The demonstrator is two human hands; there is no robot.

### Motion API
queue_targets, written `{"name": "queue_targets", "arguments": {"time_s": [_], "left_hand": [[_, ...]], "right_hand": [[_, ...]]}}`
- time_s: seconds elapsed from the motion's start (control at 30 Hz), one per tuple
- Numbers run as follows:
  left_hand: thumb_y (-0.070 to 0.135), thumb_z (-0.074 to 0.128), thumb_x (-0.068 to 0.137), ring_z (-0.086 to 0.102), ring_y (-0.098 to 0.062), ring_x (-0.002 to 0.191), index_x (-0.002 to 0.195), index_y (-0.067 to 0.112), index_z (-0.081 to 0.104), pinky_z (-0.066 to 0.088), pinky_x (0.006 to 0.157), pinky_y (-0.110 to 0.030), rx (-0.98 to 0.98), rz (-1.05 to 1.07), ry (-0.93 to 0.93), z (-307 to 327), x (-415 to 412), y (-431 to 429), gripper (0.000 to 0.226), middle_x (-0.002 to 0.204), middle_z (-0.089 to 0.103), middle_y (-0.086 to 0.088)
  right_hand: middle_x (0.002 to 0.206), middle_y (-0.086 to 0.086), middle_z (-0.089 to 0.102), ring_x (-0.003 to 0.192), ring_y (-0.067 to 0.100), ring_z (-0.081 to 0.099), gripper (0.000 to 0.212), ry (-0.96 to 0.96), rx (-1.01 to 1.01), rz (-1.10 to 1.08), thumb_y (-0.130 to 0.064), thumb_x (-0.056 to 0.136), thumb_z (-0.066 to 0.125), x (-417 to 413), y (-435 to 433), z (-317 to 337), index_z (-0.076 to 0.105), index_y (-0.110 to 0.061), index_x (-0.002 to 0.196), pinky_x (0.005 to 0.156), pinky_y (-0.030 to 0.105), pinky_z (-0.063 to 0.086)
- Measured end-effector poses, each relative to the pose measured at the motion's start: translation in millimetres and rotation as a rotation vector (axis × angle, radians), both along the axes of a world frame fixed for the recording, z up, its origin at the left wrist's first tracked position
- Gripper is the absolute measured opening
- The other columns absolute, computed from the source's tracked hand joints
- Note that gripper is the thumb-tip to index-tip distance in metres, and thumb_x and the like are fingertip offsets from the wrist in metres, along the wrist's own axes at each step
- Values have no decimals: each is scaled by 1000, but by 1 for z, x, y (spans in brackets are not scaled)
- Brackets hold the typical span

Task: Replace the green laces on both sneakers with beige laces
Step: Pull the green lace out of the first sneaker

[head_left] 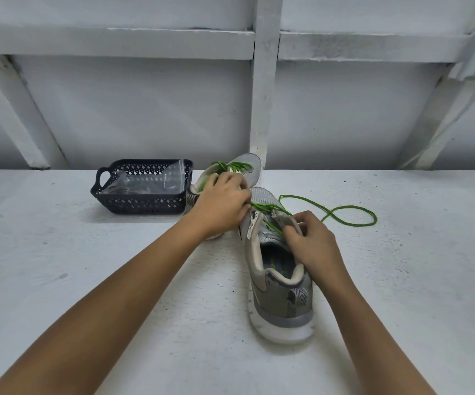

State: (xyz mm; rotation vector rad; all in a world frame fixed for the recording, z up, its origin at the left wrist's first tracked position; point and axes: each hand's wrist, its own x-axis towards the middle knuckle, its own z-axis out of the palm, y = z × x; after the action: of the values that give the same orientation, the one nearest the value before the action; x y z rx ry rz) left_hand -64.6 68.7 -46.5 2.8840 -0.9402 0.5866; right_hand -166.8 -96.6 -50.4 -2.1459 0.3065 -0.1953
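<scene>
Lace (267, 207) pinched in left hand (222, 202) fingers (243, 206); right hand (314, 240) grips sneaker (282, 295).

Of the person, only two arms and two hands show, all of it uncovered skin. The left forearm (133, 275) is bare along its whole visible length, broad near the lower edge of the view and tapering to a slim wrist. The right forearm (373, 323) is bare too, and narrows to the wrist in the same way. The left hand (222, 201) shows its smooth back, with the knuckles faintly ridged. The right hand (314, 240) is bare as well, its back and thumb in sight. The fingers (306, 218) are slender; the nails are too small to make out.
</scene>
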Motion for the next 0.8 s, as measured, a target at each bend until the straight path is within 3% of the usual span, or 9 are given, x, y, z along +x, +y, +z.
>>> {"name": "queue_targets", "arguments": {"time_s": [0.1, 0.2, 0.3, 0.37, 0.43, 0.5, 0.67, 0.8], "left_hand": [[13, 49, 91, 48, -28, 99, 93, 1, 58, 34, 93, -34, -378, 19, 8, 7, 2, 2, 15, 103, 52, -13], [6, 44, 92, 40, -20, 84, 87, 5, 48, 24, 70, -20, -755, 162, 119, 23, 1, 3, 6, 95, 43, -8], [-1, 49, 84, 45, -29, 97, 103, 0, 56, 30, 82, -25, -572, 191, -30, 23, -1, 11, 20, 106, 50, -18], [-3, 52, 75, 48, -39, 105, 111, 6, 61, 38, 92, -47, -351, 109, -108, 15, 0, 11, 38, 112, 55, -20], [5, 57, 79, 44, -39, 119, 108, 13, 66, 28, 102, -61, -120, 42, -98, 9, -4, 6, 31, 121, 54, -16], [20, 56, 88, 36, -32, 129, 105, 16, 68, 14, 109, -62, 55, 20, -47, 2, -8, 0, 21, 129, 51, -9], [30, 47, 94, 38, -25, 125, 108, 14, 62, 17, 111, -53, 64, 42, -33, -5, -4, -2, 25, 125, 51, -3], [16, 47, 87, 51, -30, 95, 89, 4, 55, 35, 93, -45, -343, 130, -72, 8, 2, 7, 15, 97, 55, -13]], "right_hand": [[94, -5, 60, 87, 16, 56, 14, -11, 11, 2, -26, 87, 54, -1, 0, 1, 57, -23, 100, 69, 29, 41], [91, -7, 58, 84, 14, 54, 12, -20, 15, 15, -25, 87, 54, -1, 0, 2, 56, -23, 99, 63, 27, 38], [91, -6, 58, 86, 15, 54, 13, -20, 5, 18, -25, 87, 54, -1, 1, 2, 56, -22, 100, 68, 28, 37], [92, -5, 58, 86, 16, 54, 15, -18, 0, 22, -25, 87, 54, -1, 1, 2, 57, -21, 101, 69, 28, 37], [91, -5, 58, 87, 16, 55, 15, -18, 0, 24, -25, 87, 54, -1, 1, 2, 57, -20, 101, 69, 28, 38], [92, -4, 59, 87, 17, 55, 16, -18, -2, 26, -25, 87, 54, -2, 1, 2, 57, -20, 101, 70, 29, 40], [91, -4, 60, 87, 17, 57, 17, -15, 1, 21, -25, 87, 54, -2, 1, 3, 58, -19, 103, 73, 31, 44], [92, -3, 59, 90, 18, 56, 17, -16, 6, 23, -24, 88, 54, -3, 1, 4, 58, -19, 104, 73, 29, 40]]}}
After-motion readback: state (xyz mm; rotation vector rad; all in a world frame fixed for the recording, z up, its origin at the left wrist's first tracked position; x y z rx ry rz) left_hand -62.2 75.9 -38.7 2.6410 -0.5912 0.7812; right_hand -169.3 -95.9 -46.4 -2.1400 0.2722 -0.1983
